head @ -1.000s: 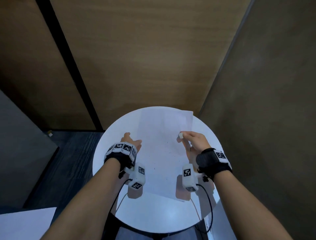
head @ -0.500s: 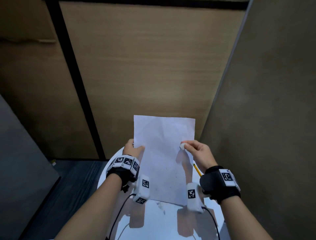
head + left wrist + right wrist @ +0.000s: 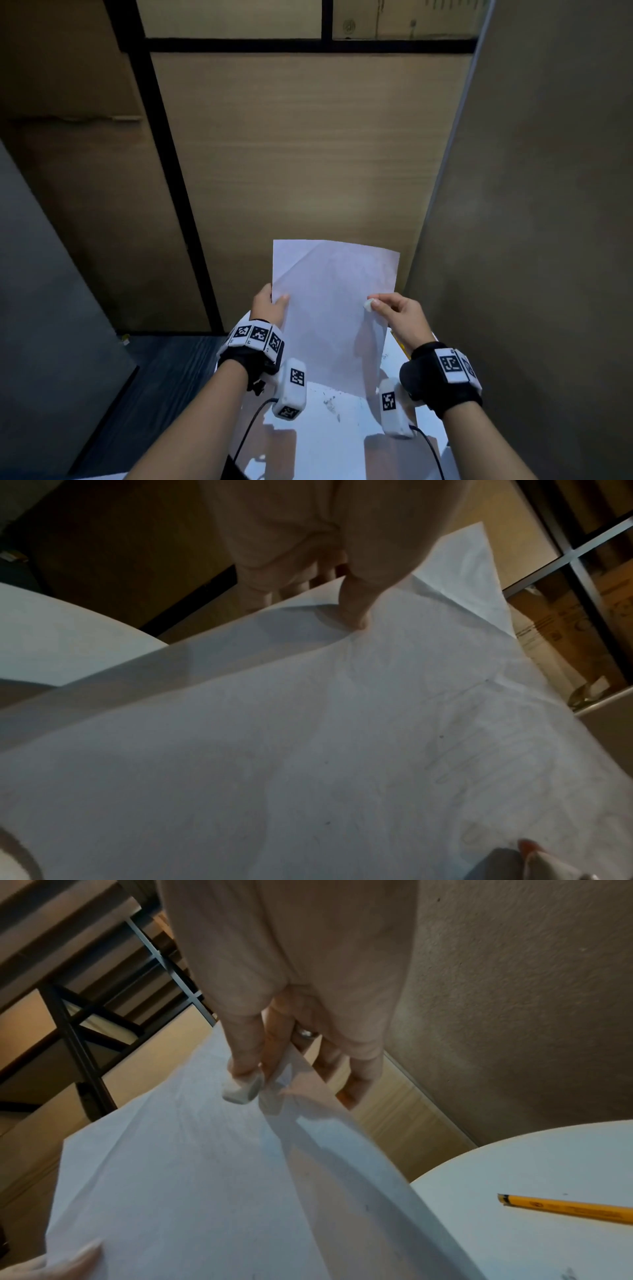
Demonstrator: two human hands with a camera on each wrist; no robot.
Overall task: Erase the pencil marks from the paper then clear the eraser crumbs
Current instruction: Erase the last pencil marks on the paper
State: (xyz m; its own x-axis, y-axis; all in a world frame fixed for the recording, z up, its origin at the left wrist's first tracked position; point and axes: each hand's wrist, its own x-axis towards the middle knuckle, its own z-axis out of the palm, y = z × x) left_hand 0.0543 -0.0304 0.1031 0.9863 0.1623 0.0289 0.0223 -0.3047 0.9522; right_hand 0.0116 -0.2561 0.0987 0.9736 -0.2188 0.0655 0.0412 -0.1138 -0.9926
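1. Nearest the person, on the round white surface (image 3: 329, 442), dark grey eraser crumbs (image 3: 330, 402) lie scattered just below the lifted sheet's lower edge, between the two wrists.
2. Off to the right on that surface lies a yellow pencil (image 3: 568, 1208), well apart from the sheet and untouched.
3. Above the surface, the white rectangular sheet of paper (image 3: 334, 315) is held up and tilted, its long axis running away from the person, lower edge down toward the surface, far edge highest. It hangs between the two hands, each on one long side, neither plainly nearer.
4. On the left edge, the left hand (image 3: 269, 308) pinches the sheet, thumb on the near face and fingers curled behind.
5. On the right edge, the right hand (image 3: 399, 315) pinches the sheet too, while its thumb and forefinger also clasp a small white eraser block (image 3: 243, 1088) against the near face.
6. Faint pencil marks (image 3: 455, 753) show on the sheet in the left wrist view, so the erasing looks only partly done. A few specks cling to the paper.
7. Judging from the tilt, the step in hand is tipping crumbs off; any shake should run along the long axis, toward the lower edge.
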